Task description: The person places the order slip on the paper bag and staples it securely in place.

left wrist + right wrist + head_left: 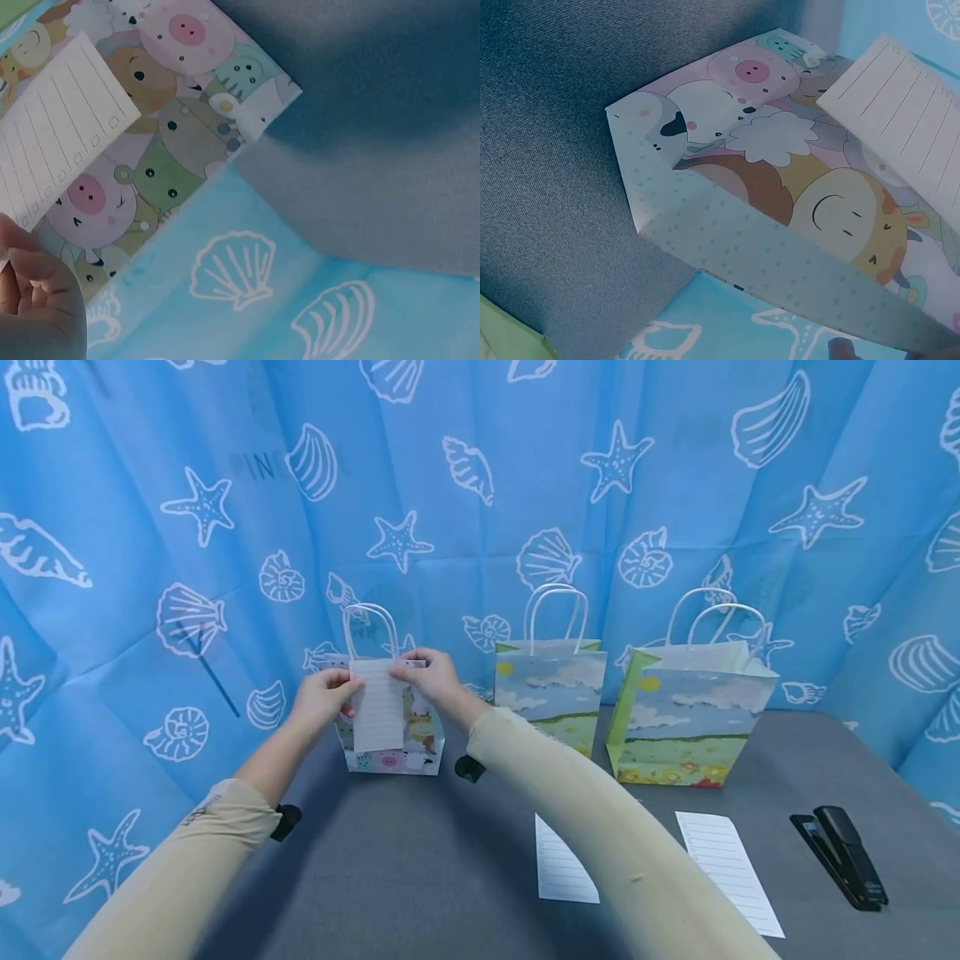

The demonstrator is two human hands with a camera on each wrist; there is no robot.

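A small paper bag [425,739] printed with cartoon animals stands upright at the left of the table, its white handles up. Against its front is a narrow lined checklist sheet [378,714]. My left hand [324,700] pinches the sheet's upper left edge between thumb and fingers. At the upper right corner, the thumb of my right hand [442,683] presses on the sheet, with the fingers over the bag's top edge. In the left wrist view, curled fingers of the left hand [41,300] meet the sheet's edge. The right wrist view shows only dark fingertips [844,349] at the bottom.
Two landscape-printed paper bags [551,681] [693,718] stand to the right. Two more lined sheets [562,864] [727,868] lie in front of them, one partly behind my right sleeve. A black stapler [843,856] lies at the far right. A blue shell-patterned curtain [480,493] hangs behind.
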